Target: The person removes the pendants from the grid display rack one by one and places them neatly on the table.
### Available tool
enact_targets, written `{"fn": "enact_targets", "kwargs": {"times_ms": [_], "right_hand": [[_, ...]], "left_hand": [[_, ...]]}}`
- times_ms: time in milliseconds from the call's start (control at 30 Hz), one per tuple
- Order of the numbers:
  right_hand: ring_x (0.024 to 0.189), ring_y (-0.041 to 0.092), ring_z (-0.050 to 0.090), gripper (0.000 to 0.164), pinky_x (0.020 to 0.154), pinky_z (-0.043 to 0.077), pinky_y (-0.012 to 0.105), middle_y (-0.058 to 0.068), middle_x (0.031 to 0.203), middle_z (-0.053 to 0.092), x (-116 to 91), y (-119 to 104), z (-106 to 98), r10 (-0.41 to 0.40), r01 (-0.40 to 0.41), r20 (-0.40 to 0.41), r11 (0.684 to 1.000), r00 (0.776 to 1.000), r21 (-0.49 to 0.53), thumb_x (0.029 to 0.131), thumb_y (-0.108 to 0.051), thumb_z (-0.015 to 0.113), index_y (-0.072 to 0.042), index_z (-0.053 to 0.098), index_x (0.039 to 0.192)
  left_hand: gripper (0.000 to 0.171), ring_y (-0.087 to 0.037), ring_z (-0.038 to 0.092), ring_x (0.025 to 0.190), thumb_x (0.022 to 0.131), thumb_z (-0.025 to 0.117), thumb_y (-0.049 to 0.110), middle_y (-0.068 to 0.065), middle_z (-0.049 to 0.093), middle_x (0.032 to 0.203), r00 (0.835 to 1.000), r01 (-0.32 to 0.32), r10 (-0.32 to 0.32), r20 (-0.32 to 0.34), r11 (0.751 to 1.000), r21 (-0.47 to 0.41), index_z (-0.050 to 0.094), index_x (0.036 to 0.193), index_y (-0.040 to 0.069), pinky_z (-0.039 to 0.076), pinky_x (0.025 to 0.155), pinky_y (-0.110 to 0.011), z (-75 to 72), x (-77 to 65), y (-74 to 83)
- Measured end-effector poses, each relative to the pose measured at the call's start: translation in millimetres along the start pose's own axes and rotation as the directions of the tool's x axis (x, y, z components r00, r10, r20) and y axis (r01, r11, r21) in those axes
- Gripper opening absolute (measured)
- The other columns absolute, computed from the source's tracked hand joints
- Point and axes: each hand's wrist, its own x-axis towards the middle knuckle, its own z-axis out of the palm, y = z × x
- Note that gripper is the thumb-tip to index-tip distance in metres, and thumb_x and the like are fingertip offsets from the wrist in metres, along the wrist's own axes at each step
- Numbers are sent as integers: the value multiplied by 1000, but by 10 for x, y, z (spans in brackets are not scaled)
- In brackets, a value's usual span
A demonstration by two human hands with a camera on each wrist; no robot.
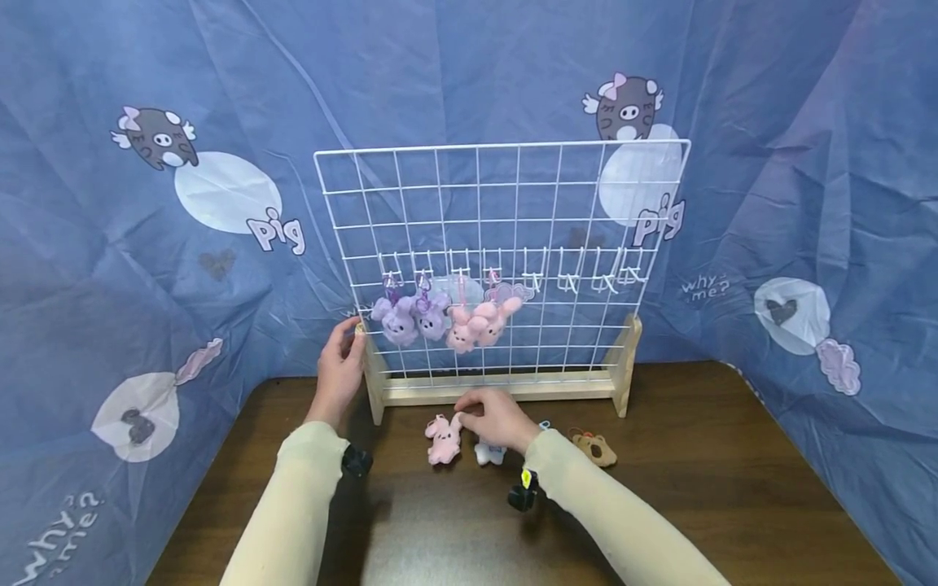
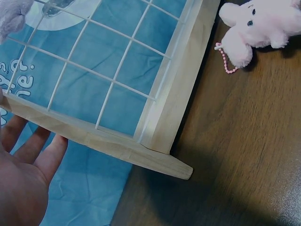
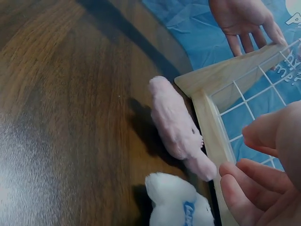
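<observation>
My left hand (image 1: 342,370) grips the top of the left wooden leg (image 1: 372,374) of a white wire grid rack (image 1: 478,220). Its fingers go behind the wood in the left wrist view. On the table, a pink plush bunny keychain (image 1: 443,443) lies in front of the rack. My right hand (image 1: 498,417) hovers right beside the bunny's ear, thumb and fingers apart and nothing between them in the right wrist view. Partly under that hand in the head view lies a white plush keychain (image 3: 174,200) with blue lettering.
Two purple plush keychains (image 1: 399,321) and two pink plush ones (image 1: 463,332) hang from hooks on the grid. Several bare hooks (image 1: 567,281) continue to the right. A brown bear keychain (image 1: 595,449) lies on the dark wooden table (image 1: 440,529). Blue printed cloth (image 1: 469,73) surrounds it.
</observation>
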Motion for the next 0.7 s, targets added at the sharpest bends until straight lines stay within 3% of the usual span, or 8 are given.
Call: {"fn": "enact_targets", "kwargs": {"times_ms": [367, 700], "right_hand": [[100, 23, 73, 24, 88, 58, 34, 10, 121, 75, -120, 22, -207, 17, -16, -16, 996, 1000, 87, 99, -9, 70, -1, 74, 121], [105, 28, 72, 24, 93, 57, 43, 16, 124, 73, -199, 35, -486, 61, -51, -80, 991, 995, 126, 99, -10, 71, -2, 71, 122]], "left_hand": [[42, -24, 58, 99, 112, 51, 32, -20, 66, 134, 1000, -5, 5, -6, 1000, 2, 53, 152, 18, 47, 72, -21, 10, -4, -8], [40, -26, 59, 104, 112, 53, 29, -21, 66, 135, 1000, -2, 2, -13, 1000, -7, 53, 151, 17, 47, 74, -21, 12, -11, 19]]}}
